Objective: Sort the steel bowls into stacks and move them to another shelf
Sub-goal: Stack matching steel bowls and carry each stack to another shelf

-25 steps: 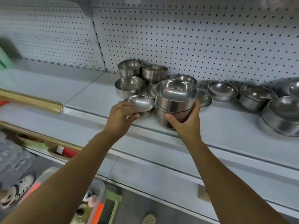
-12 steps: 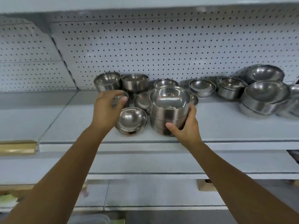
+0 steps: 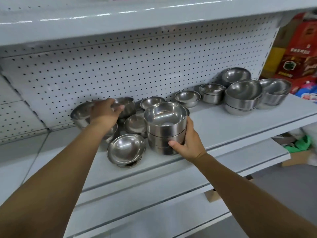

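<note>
Right hand clamps round the stack of bowls, standing on the shelf | left hand, back-left of the stack, curls fingers over the rim of a deep bowl | footed bowl just left of the stack

A white pegboard panel dotted with dark holes fills the background. Red cartons stand at the far right beside a yellow box. Lower down, a green plastic bag lies near cardboard.

right hand grips bowl stack | left hand seemingly on rear bowl
</note>
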Motion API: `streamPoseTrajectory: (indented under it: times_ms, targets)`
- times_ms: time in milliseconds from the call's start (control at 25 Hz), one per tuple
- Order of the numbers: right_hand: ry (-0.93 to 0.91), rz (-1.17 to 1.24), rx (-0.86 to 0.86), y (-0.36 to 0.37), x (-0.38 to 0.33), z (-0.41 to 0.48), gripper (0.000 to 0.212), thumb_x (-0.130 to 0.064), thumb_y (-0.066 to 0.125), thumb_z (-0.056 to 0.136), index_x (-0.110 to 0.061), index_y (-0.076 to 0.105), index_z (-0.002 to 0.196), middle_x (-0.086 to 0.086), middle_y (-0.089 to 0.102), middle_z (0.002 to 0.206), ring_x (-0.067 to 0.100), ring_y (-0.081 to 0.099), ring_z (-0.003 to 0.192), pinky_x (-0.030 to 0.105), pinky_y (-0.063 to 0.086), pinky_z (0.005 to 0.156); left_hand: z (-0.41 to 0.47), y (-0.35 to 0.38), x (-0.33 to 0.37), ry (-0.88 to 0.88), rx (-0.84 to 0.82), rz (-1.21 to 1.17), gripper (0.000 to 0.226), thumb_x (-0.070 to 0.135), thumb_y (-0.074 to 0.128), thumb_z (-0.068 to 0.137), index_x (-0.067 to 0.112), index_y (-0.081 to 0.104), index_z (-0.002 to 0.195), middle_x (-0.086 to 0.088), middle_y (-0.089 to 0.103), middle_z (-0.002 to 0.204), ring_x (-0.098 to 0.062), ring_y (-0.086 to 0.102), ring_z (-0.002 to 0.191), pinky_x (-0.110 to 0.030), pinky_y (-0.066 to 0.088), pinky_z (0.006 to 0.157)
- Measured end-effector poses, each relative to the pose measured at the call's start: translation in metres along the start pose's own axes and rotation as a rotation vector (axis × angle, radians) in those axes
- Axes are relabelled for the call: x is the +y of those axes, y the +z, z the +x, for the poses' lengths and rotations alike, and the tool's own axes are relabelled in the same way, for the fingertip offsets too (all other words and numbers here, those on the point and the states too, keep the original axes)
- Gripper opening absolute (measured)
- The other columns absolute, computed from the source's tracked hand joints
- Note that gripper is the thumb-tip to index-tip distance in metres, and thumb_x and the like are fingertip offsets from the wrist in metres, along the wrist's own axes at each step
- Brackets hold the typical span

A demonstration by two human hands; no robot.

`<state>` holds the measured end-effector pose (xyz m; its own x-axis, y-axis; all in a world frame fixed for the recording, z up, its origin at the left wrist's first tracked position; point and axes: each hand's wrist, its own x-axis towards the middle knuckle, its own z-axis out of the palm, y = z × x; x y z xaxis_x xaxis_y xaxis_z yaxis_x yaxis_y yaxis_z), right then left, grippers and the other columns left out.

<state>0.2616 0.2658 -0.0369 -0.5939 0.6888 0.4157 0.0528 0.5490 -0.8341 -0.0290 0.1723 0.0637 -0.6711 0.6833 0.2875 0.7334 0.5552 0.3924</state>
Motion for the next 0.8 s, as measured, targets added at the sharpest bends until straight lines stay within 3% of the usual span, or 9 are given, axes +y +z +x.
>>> streamPoseTrajectory:
  times_ms: [160,240,480,640,800]
  targets:
    - [0.018,-0.025,0.002,0.0,0.002,0.001,0.11,-0.061,0.07,0.069,-0.021,0.017,0.158,-0.006,0.056,0.134,0.012,0.059,0.12,0.014,0.048,0.097,0.009,0.014,0.0,0.03,-0.045,-0.025,0.031,0.043,0.061,0.1,0.015,0.074,0.1,-0.012,0.074,0.093,-0.035,0.068,0.094,-0.047,0.053,0.093]
    - [0.009,-0.029,0.003,0.001,0.003,0.002,0.11,-0.062,0.07,0.07,-0.02,0.017,0.157,-0.003,0.056,0.136,0.013,0.059,0.12,0.011,0.046,0.095,0.011,0.017,-0.002,0.035,-0.045,-0.1,0.028,0.035,0.065,0.1,0.01,0.075,0.094,-0.012,0.075,0.092,-0.035,0.069,0.091,-0.046,0.054,0.09]
    - [0.011,-0.026,0.009,0.001,0.007,0.003,0.109,-0.06,0.072,0.07,-0.022,0.018,0.157,-0.008,0.056,0.133,0.009,0.06,0.118,0.018,0.05,0.096,0.007,0.023,-0.005,0.056,0.003,-0.204,0.018,0.02,0.069,0.098,0.006,0.077,0.106,-0.011,0.075,0.104,-0.021,0.061,0.088,-0.029,0.041,0.082]
    - [0.008,-0.008,0.018,0.002,0.006,0.003,0.1,-0.059,0.072,0.07,-0.033,0.018,0.151,-0.025,0.05,0.131,-0.008,0.056,0.118,0.01,0.047,0.093,0.001,0.021,-0.005,0.095,0.092,-0.335,0.014,0.016,0.07,0.097,0.006,0.077,0.103,-0.01,0.075,0.102,-0.025,0.066,0.093,-0.028,0.044,0.085]
    - [0.008,-0.001,0.022,0.0,0.005,0.003,0.096,-0.058,0.072,0.071,-0.035,0.021,0.149,-0.022,0.052,0.132,-0.007,0.056,0.119,0.013,0.048,0.094,-0.015,0.005,0.008,0.135,0.181,-0.487,0.008,0.022,0.069,0.097,0.016,0.075,0.098,0.007,0.068,0.089,0.0,0.059,0.081,-0.02,0.046,0.082]
